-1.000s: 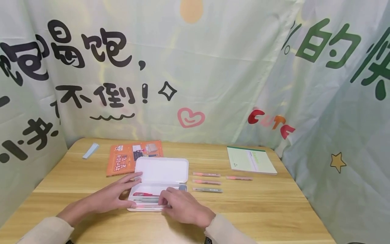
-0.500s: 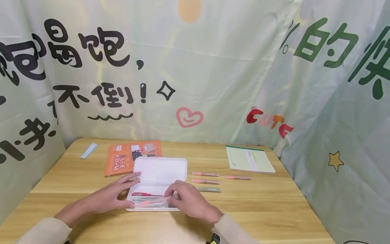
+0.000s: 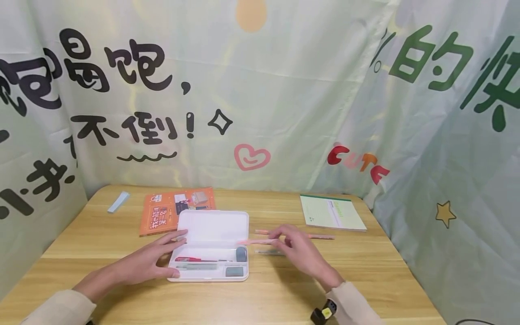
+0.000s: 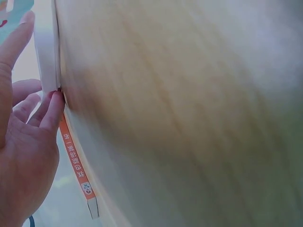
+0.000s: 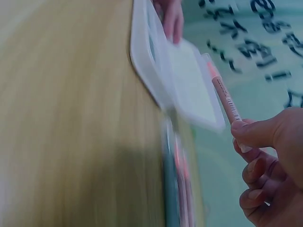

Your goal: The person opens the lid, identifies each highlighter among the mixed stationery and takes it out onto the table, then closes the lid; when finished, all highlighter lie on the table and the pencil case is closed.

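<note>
A white pencil case (image 3: pixel 215 225) lies on the table with its lid raised. My left hand (image 3: pixel 150 258) rests at its left side, fingertips on the lid and thumb at the near rim; in the left wrist view its fingers (image 4: pixel 53 111) touch the case's edge. Right of the case, above the table, my right hand (image 3: pixel 302 253) pinches a pink pen (image 5: pixel 226 97) near one end, between thumb and finger. Inside the case are a red pen (image 3: pixel 190 259), a pale grey-green pen (image 3: pixel 199 266) and two dark grey blocks (image 3: pixel 241 254).
Pens lie under and beyond the right hand, among them a pink one (image 3: pixel 325 237) and a grey one (image 3: pixel 266 252). An orange book (image 3: pixel 158 216) is partly behind the lid. A notebook (image 3: pixel 325 216) lies back right, a pale blue strip (image 3: pixel 118 201) back left.
My right hand has lifted the pink pen out of the case's front section and carried it right, over the pens on the table. The left hand has stayed on the case.
</note>
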`<state>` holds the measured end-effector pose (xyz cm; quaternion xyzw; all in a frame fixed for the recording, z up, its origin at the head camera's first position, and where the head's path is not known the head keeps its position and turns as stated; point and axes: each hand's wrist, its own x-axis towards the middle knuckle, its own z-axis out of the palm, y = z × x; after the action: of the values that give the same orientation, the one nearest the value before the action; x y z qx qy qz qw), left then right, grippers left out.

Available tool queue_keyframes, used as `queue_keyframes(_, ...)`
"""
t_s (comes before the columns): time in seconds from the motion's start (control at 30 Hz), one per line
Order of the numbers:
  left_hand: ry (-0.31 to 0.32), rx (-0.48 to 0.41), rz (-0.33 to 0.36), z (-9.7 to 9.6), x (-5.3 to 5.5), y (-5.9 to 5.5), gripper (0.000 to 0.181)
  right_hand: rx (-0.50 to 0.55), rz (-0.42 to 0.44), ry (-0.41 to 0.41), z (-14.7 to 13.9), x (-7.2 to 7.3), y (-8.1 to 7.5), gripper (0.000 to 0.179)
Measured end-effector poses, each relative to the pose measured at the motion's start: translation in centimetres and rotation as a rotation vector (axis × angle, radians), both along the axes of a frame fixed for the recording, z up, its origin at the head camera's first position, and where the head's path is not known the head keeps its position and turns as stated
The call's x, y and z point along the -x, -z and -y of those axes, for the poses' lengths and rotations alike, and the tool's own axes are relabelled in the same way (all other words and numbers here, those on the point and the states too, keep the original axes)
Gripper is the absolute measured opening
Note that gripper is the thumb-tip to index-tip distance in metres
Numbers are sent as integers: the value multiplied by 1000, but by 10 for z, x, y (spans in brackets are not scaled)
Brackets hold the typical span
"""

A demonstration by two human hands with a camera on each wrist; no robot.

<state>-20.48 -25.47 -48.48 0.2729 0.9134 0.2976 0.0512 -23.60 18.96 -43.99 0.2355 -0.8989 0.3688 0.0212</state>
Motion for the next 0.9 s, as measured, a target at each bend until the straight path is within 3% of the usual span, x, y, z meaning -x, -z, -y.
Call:
queue_keyframes(0.37,0,-3,6,0,-2,0,86,-41,-158,172,-97,10,2,8)
queue_keyframes(0.63,5,-4,-9,0,-2,0,86,-98,-96,287,-149,9,11,9)
queue_keyframes(0.9,9,-4,-7,0,-1,0,86,-111,-14,309,-165,12,30,10)
